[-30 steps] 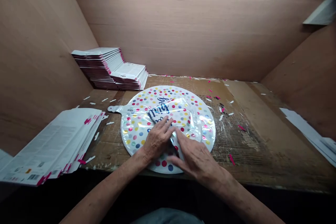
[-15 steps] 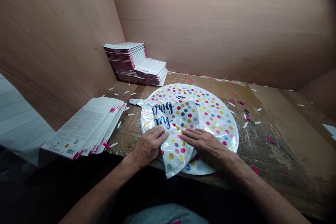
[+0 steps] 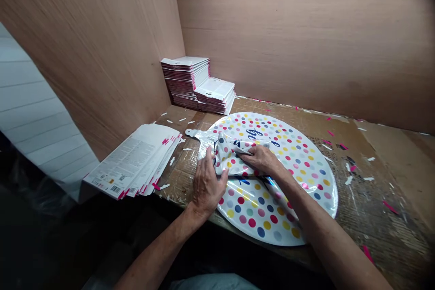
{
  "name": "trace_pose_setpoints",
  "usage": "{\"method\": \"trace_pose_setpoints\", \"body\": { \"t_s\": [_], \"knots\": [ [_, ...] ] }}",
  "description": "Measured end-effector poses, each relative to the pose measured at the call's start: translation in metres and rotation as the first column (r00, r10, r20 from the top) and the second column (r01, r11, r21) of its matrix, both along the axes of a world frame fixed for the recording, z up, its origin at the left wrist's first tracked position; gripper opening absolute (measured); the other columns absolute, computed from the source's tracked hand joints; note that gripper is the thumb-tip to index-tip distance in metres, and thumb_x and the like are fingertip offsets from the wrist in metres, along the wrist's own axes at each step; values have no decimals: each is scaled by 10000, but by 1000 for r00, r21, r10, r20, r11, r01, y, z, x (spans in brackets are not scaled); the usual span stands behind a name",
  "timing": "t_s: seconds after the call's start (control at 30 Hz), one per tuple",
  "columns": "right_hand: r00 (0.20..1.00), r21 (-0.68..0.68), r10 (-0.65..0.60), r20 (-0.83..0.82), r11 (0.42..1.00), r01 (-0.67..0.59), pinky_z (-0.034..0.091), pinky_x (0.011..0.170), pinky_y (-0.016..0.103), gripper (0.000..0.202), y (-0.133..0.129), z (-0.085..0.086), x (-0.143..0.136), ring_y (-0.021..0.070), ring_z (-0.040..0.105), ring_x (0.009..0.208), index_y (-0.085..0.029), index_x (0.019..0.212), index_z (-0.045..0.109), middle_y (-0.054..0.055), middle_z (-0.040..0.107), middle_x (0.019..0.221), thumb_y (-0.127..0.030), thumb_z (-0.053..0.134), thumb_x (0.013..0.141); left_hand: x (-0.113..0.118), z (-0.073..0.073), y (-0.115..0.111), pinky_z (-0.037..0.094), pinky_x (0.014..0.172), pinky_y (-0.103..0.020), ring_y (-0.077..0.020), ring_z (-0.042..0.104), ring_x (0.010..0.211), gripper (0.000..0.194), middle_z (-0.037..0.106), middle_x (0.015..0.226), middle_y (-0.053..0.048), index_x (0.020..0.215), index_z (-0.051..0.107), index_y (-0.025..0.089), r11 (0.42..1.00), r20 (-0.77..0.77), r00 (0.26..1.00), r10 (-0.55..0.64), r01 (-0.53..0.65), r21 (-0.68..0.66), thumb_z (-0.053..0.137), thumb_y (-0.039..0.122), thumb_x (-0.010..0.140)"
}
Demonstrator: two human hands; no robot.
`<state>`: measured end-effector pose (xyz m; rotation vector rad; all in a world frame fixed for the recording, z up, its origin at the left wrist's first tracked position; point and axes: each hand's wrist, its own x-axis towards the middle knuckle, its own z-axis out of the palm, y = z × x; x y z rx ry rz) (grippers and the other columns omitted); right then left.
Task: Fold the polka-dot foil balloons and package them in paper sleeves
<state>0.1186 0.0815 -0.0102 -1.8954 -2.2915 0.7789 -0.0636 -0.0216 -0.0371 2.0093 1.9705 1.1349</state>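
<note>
A folded foil balloon, white with coloured dots, lies on top of a flat round foil balloon of the same print with dark lettering. My right hand has its fingers curled into the folded balloon's upper layer, gripping it near the middle. Against the left edge of that folded balloon rests my left hand, fingers stretched and thumb apart. The flat balloon's tail points left, and its near edge hangs slightly over the table's front edge. My right forearm covers part of its right side.
White printed card sleeves lie fanned out at the left, overhanging the table edge. A tall stack of sleeves and a lower stack stand in the back corner. Wooden panels enclose the cardboard-covered table. White and pink scraps are scattered about.
The small balloon, whose corner pointed towards me, is now folded into a compact bundle. My right hand moved from flat pressing to gripping its layer; my left fingers straightened. The view shifted left.
</note>
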Motion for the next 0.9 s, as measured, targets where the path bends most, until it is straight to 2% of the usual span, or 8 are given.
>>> {"method": "trace_pose_setpoints", "body": {
  "t_s": [0.07, 0.2, 0.33, 0.47, 0.57, 0.67, 0.8, 0.9],
  "knots": [
    [1000, -41, 15, 10, 999, -15, 297, 529, 255, 337, 1, 7, 1, 131, 494, 549, -189, 671, 640, -10, 545, 542, -442, 548, 873, -2, 7, 7, 348, 1139, -480, -321, 382, 1416, 617, 479, 1483, -168, 1490, 368, 144, 985, -211, 967, -147, 162, 56, 516, 359, 931],
    [994, 149, -6, 110, 989, -11, 395, 627, 277, 346, -18, 12, 2, 200, 600, 725, -166, 844, 697, 59, 665, 742, -451, 515, 912, -10, 0, 29, 229, 1191, -555, -353, 233, 1484, 591, 369, 1567, -143, 1478, 407, 117, 938, -390, 867, -311, 214, -271, 364, 454, 993],
    [959, 620, 126, 252, 740, -260, 425, 906, 394, 340, -56, 0, -21, 286, 572, 1055, -122, 1200, 627, 163, 652, 1149, -292, 540, 918, -14, -8, 41, 227, 1201, -518, -332, 219, 1490, 576, 321, 1590, -131, 1500, 367, 91, 913, -421, 856, -301, 131, -386, 224, 394, 1031],
    [838, 437, 300, 456, 745, -504, 462, 818, 380, 254, -67, -12, -48, 256, 597, 894, -93, 1036, 669, 164, 674, 989, -79, 450, 908, -17, 18, 48, 326, 1124, -580, -378, 371, 1409, 474, 503, 1473, -150, 1388, 520, 109, 888, -469, 817, -334, 105, -449, 318, 297, 1003],
    [744, 383, 504, 438, 644, -662, 474, 867, 392, 251, -65, -12, -30, 250, 600, 940, -101, 1072, 659, 158, 671, 1036, -104, 443, 944, -24, 38, 59, 269, 1143, -593, -374, 282, 1453, 480, 540, 1448, -97, 1351, 549, 188, 854, -521, 683, -512, 339, -395, 477, 116, 882],
    [659, 428, 694, 290, 522, -738, 438, 1005, 413, 290, -71, -12, 16, 237, 578, 1098, -153, 1205, 624, 131, 640, 1240, -163, 441, 981, -35, 39, 70, 201, 1199, -486, -281, 159, 1511, 709, 483, 1504, 4, 1405, 481, 286, 645, -474, 453, -755, 644, -411, 484, -21, 766],
    [762, 458, 638, -116, 715, -529, 444, 1034, 415, 369, -80, -20, 62, 225, 550, 1227, -239, 1290, 602, 90, 614, 1346, -195, 388, 994, -42, 28, 73, 283, 1151, -465, -296, 310, 1452, 632, 620, 1341, -12, 1266, 605, 321, 538, -287, 456, -843, 679, -500, 498, -1, 732],
    [848, 331, 239, -474, 940, -80, 518, 865, 350, 342, -72, -25, 65, 220, 653, 1020, -214, 1154, 657, 79, 713, 1120, -321, 371, 1000, -36, 26, 71, 418, 1040, -399, -296, 507, 1286, 462, 662, 1228, -49, 1158, 659, 279, 578, -85, 613, -785, 676, -457, 551, 108, 743]
  ]
}}
